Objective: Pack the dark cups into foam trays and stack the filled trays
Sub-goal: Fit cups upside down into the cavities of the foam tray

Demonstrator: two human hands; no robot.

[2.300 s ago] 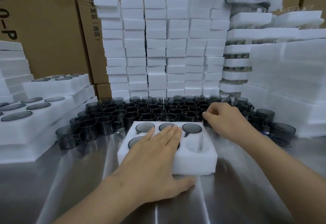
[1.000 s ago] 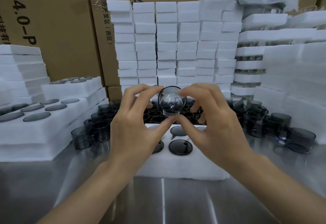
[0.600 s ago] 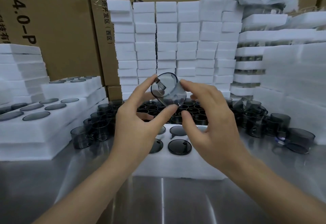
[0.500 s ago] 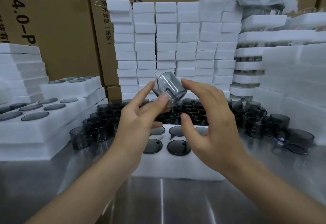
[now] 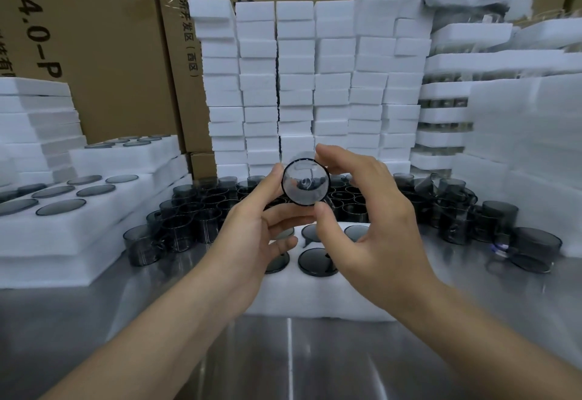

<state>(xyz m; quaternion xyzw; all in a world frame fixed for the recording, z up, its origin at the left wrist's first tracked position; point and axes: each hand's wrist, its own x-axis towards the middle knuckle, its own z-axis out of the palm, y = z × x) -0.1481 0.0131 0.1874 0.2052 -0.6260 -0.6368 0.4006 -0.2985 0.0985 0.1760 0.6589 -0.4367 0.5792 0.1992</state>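
I hold one smoky dark cup (image 5: 305, 183) up in front of me, its round end turned toward the camera. My left hand (image 5: 252, 236) pinches its left side and underside. My right hand (image 5: 368, 214) pinches it between fingers on top and thumb below. Beneath them lies a white foam tray (image 5: 318, 300) on the metal table, with several dark cups seated in its holes (image 5: 316, 261). Behind the tray stands a crowd of loose dark cups (image 5: 201, 207).
Filled foam trays (image 5: 72, 210) are stacked at the left. Tall piles of white foam blocks (image 5: 296, 84) rise behind the cups, and more foam trays and sheets (image 5: 516, 135) fill the right. Cardboard boxes (image 5: 104, 53) form the back wall. Loose cups (image 5: 532, 245) sit at right.
The right hand took a cup from the loose group and both hands raised it. They have been turning it; its round end now faces the camera again after being tilted sideways.
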